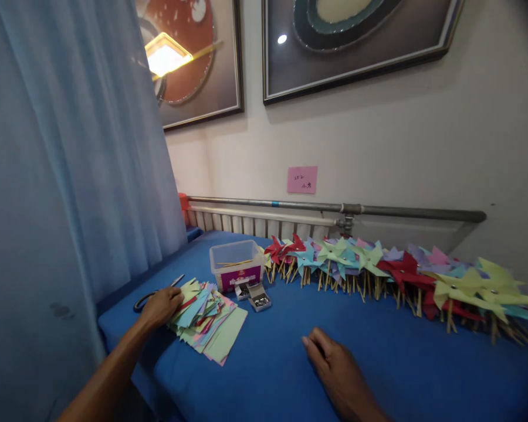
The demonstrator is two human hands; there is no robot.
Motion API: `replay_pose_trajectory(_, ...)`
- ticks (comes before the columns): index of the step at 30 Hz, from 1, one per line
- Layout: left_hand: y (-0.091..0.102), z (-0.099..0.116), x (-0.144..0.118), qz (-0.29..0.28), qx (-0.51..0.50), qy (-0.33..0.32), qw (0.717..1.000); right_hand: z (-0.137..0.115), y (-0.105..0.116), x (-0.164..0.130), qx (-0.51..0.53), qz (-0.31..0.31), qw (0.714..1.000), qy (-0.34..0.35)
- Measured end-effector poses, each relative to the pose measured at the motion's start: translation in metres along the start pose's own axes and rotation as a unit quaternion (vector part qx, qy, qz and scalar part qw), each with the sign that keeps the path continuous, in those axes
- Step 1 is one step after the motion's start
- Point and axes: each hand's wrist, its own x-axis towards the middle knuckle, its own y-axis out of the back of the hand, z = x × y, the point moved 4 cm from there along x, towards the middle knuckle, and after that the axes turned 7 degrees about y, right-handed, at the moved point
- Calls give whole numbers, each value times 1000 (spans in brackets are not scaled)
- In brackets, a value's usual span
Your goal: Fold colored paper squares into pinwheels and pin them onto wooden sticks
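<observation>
The left hand lay on the near edge of a fanned stack of coloured paper squares, its grip loose with the fingers resting on the top sheets; whether a sheet was pinched I cannot tell. Just behind that hand, a pair of black-handled scissors lay on the blue counter, touching or nearly touching the knuckles. The right hand rested flat on the bare counter, grip released and holding nothing, well apart from the paper.

Beyond the stack stood a clear plastic box with thin wooden sticks inside, and just beside it two small open boxes of pins. A long row of finished paper pinwheels on sticks ran along the back of the counter to the right, beneath a grey pipe. A pink note was stuck to the wall above.
</observation>
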Motion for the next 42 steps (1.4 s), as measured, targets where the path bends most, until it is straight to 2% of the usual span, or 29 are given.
replay_pose_trajectory(3,-15,-5,-5,-55,-15,13,998,0,0,-1,-1,0,1000,6)
replay_pose_trajectory(9,-18,-9,-8,-22,-46,15,999,0,0,0,10,-11,1000,5)
replay_pose_trajectory(14,-16,-9,-16,-45,-62,-7,997,3,2,-1,6,-9,1000,-2)
replay_pose_trajectory(21,-7,3,-27,40,-33,-59,997,3,1,-2,9,-6,1000,-3)
replay_pose_trajectory(25,-4,12,-32,79,-2,-54,995,0,4,-1,12,5,1000,10)
replay_pose_trajectory(27,-5,12,-31,78,4,-43,996,-2,5,-1,11,8,1000,15)
replay_pose_trajectory(32,-14,4,-29,18,1,-27,999,-2,5,-1,10,2,1000,5)
replay_pose_trajectory(37,-12,5,-30,59,-11,-9,998,0,4,0,8,3,1000,4)
replay_pose_trajectory(42,-10,9,-34,73,-42,-11,996,0,4,-1,13,-2,1000,5)
